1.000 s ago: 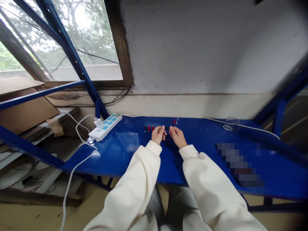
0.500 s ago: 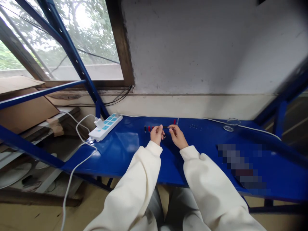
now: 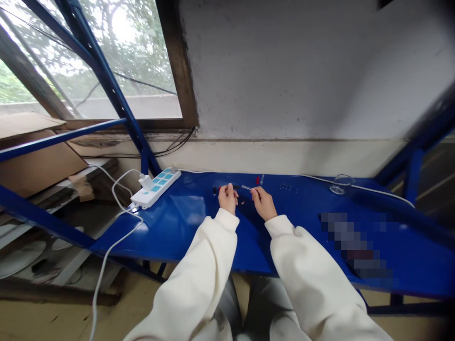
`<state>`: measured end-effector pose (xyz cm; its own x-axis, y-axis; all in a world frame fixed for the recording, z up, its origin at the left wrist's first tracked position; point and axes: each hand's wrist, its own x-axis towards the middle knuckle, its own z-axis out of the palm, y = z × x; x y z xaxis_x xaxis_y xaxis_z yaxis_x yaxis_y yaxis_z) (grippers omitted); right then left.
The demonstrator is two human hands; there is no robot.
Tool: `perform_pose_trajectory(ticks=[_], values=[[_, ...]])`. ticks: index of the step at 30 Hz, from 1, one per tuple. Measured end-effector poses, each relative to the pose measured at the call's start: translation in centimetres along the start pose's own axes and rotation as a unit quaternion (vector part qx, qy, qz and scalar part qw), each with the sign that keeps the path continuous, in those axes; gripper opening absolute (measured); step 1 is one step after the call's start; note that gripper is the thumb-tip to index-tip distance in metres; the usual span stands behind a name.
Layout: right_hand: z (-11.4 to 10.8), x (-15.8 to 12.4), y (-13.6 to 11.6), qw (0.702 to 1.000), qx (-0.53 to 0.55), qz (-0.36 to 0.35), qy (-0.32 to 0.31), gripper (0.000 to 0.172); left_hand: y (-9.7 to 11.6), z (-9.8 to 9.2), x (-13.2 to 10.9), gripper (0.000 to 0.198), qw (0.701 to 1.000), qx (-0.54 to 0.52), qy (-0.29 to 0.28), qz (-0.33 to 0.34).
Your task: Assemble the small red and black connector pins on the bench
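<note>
Over the blue table, my left hand (image 3: 228,199) is closed around a short black cylinder (image 3: 235,187), one end of which sticks out to the right. My right hand (image 3: 263,201) pinches a thin clear or silvery tube (image 3: 246,188) that points left toward the black piece. A small gap separates the two pieces. Beside my left hand stands a small dark cylinder (image 3: 214,190); red pieces there are mostly hidden by the hand. Behind my right hand are a red cylinder (image 3: 258,180) and a clear tube (image 3: 262,179). A tiny pale thing (image 3: 242,203) between the hands is too small to name.
A white power strip (image 3: 156,188) with a plug and cable lies at the table's left. Several tiny clear pieces (image 3: 285,186) are right of my hands. Farther right are a clear round item (image 3: 337,190), a white cable (image 3: 382,192) and a blurred-out dark object (image 3: 355,246).
My hands have moved slightly apart, the left one shifting left. The black cylinder and the thin tube, close together between the fingers before, now show a gap.
</note>
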<state>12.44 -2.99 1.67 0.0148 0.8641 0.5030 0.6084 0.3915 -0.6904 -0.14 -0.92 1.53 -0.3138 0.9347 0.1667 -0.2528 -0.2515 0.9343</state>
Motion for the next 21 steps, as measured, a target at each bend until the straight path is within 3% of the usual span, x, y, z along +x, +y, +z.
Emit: perform_pose_trajectory(ticks=[2,5,9,16,21], values=[[0.0,0.1,0.1,0.999,0.029,0.007,0.028,0.033,-0.1,0.0,0.0,0.038,1.0,0.008,-0.008,-0.006],[0.3,0.3,0.4,0.995,0.082,-0.001,0.051,0.03,-0.3,0.0,-0.1,0.038,0.997,0.029,-0.07,-0.019],[1.1,0.5,1.0,0.993,0.112,-0.029,0.003,0.026,-0.4,0.2,-0.3,0.039,0.989,0.015,-0.142,-0.035],[1.2,0.4,1.2,0.991,0.109,-0.042,-0.064,0.019,0.2,0.1,-0.4,0.038,0.985,-0.025,-0.152,-0.073],[1.3,0.2,1.2,0.991,0.067,-0.042,-0.104,0.02,-0.5,0.0,-0.2,0.03,0.985,0.024,-0.152,-0.078]])
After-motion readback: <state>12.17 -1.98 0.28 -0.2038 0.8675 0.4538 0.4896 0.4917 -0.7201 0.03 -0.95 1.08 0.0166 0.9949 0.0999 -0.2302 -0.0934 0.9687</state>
